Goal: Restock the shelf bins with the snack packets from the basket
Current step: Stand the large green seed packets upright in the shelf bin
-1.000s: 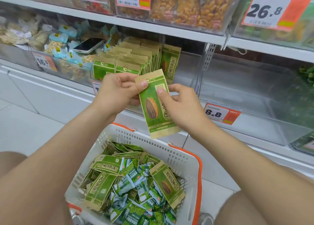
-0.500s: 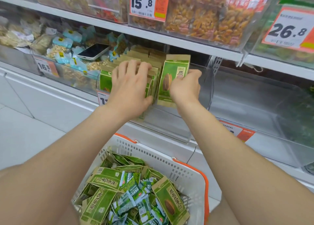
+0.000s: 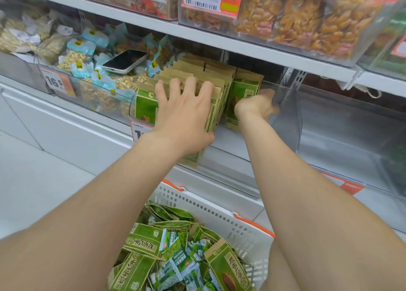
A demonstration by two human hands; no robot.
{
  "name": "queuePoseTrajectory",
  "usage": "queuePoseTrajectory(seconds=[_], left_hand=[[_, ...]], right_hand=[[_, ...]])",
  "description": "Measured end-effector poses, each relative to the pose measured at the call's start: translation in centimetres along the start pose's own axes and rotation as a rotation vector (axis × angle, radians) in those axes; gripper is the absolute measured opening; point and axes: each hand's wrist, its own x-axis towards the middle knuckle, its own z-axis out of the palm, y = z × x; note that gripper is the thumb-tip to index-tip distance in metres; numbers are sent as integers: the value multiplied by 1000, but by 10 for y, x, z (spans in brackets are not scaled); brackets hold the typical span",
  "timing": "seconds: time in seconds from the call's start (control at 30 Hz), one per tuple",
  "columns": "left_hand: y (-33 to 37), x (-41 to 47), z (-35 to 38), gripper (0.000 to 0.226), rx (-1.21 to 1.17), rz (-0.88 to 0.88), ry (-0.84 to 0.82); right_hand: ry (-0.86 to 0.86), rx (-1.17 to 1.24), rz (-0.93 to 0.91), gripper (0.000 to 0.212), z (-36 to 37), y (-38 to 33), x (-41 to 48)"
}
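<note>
One packet point(image 3: 242, 92), held above the basket point(image 3: 219, 209) a second ago, now stands at the right end of the row point(image 3: 197, 75) in the bin point(image 3: 285, 119); left hand point(image 3: 184, 112) flat, fingers spread, bracing the row, right hand point(image 3: 254, 107) curled beside it, grip unclear; basket far from emptied.

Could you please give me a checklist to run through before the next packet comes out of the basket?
1. Packet row upright: ok, left hand presses it.
2. End packet standing beside the row: ok.
3. Right hand gripping the end packet: cannot tell.
4. Space between end packet and divider: ok.
5. Basket holds loose packets: ok.
6. Phone lying on neighbouring snacks: not ok.
</note>
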Motion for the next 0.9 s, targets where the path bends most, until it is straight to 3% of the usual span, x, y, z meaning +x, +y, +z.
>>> queuePoseTrajectory(seconds=[0.07, 0.13, 0.33, 0.47, 0.63, 0.73, 0.77, 0.83, 0.87, 0.9], left_hand=[[0, 1, 1, 90, -2, 1, 3], [0, 1, 1, 90, -3, -3, 8], [1, 2, 0, 92, 3, -16, -4], [0, 0, 1, 92, -4, -23, -2], [1, -5, -3, 103, -55, -25, 21], [4, -12, -9, 102, -86, -5, 64], [6, -15, -11, 101, -89, 9, 86], [10, -23, -16, 95, -109, 31, 143], [12, -28, -18, 88, -130, 39, 183], [15, -33, -20, 77, -148, 47, 228]], right_hand=[[50, 30, -31, 31, 4, 1, 2], [24, 41, -41, 44, 6, 5, 4], [-132, -118, -83, 29, 1, 10, 4], [-304, -186, -34, 41, 3, 13, -3], [-403, -215, -84, 39, -6, 10, -9], [-521, -287, 1, 51, -16, 11, -15], [-547, -324, -22, 47, -20, 12, -16], [-547, -444, -205, 13, -35, 6, -28], [-533, -488, -314, 6, -45, 2, -36], [-505, -499, -435, 12, -54, 2, -43]])
